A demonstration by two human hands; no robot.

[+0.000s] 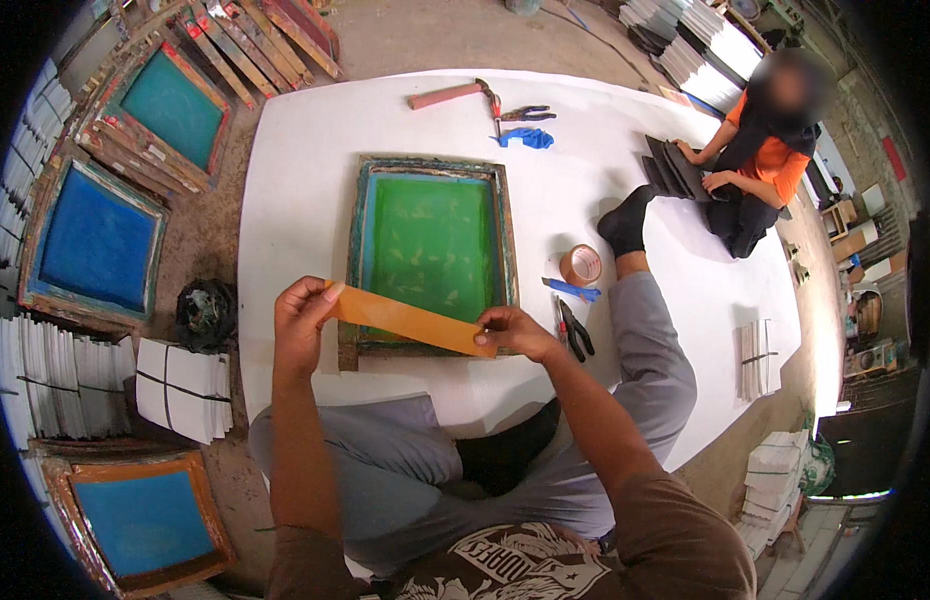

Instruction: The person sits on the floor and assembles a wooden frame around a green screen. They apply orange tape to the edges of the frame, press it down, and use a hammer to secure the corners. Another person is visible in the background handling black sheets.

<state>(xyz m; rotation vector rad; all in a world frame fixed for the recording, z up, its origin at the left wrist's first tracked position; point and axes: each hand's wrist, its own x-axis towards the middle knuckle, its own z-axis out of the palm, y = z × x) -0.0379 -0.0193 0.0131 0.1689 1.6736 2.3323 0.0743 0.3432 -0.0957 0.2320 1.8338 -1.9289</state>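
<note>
Presently the left hand (pixel 303 322) and right hand (pixel 515 332) pinch opposite ends of an orange tape strip (pixel 405 320) — stretched taut, cut free of the tape roll (pixel 581 265), above the green screen frame's (pixel 432 245) near edge. By appearance, application remains — not yet stuck down.

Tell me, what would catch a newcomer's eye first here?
Probably the strip of brown tape stretched between the person's left hand and right hand, just above the near edge of the green-meshed wooden frame lying on the white sheet. Blue-meshed frames lie on the floor to the left, and another person in orange sits at the sheet's far right.
</note>
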